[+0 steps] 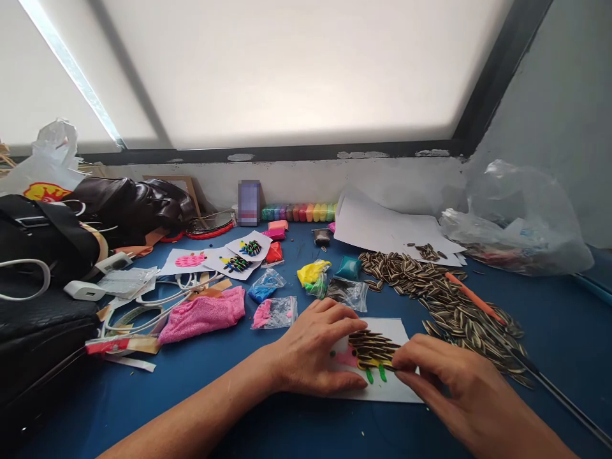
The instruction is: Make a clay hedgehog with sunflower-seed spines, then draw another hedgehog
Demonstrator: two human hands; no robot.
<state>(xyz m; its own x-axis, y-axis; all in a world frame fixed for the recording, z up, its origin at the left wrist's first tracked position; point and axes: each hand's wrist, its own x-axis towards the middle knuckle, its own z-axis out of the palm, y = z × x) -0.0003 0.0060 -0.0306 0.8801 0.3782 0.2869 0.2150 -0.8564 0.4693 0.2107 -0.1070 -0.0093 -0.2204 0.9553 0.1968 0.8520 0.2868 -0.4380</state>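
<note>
The white paper lies between the two hands, towards the table's near edge, its patch of striped seeds set within their reach. A seed pile spreads beyond the right hand, an orange-handled tool lying across it; small clay bags sit past the left hand, which hides the paper's left edge. That hand is spread wide, resting on the paper. The right's thumb and fingertips come close at the patch's right end; whether they pinch a seed, I can't tell.
</note>
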